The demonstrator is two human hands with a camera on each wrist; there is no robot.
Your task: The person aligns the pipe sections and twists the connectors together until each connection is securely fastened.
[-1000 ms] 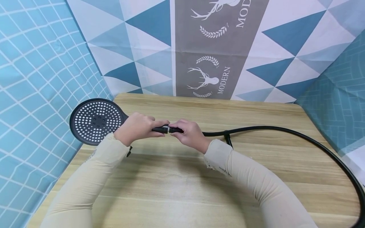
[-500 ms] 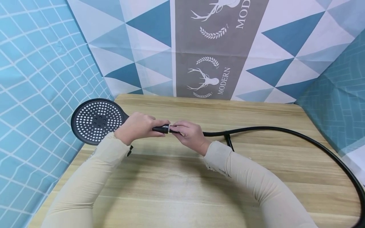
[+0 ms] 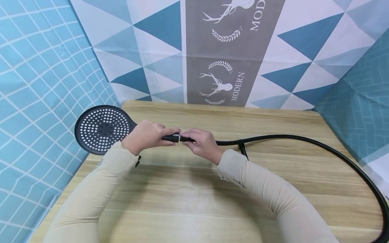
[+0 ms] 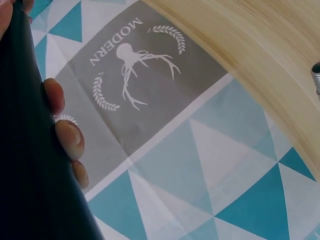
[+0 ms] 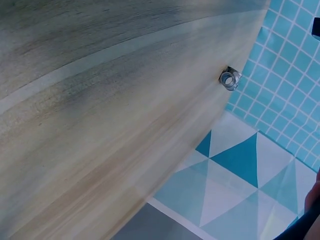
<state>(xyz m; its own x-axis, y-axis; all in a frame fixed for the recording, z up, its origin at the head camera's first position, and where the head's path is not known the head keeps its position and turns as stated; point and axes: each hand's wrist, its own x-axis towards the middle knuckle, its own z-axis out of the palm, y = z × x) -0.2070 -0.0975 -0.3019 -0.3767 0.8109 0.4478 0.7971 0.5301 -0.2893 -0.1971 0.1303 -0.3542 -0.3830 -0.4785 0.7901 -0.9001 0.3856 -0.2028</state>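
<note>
My left hand [image 3: 149,134] grips the handle of a black shower head [image 3: 104,130], whose round face with white nozzles points up toward me at the left. In the left wrist view, fingertips [image 4: 70,138] curl round the dark handle [image 4: 30,130]. My right hand [image 3: 202,143] pinches the end of a black shower hose [image 3: 285,136] between thumb and fingers. Handle and hose end meet in line, with a narrow pale ring showing at the joint. The right wrist view catches only a bit of the right hand [image 5: 313,197] at its edge.
Behind the right hand, the hose arcs right across the wooden table [image 3: 188,202] to its near right corner. A black rod-like part [image 3: 243,151] lies beneath the hose. One small metal fitting [image 5: 230,79] stands near the table edge. Patterned sheets [image 3: 164,67] line the back and sides.
My right fingers have shifted their hold slightly around the hose end, the fingertips now a little lower. The left hand and shower head have stayed almost still.
</note>
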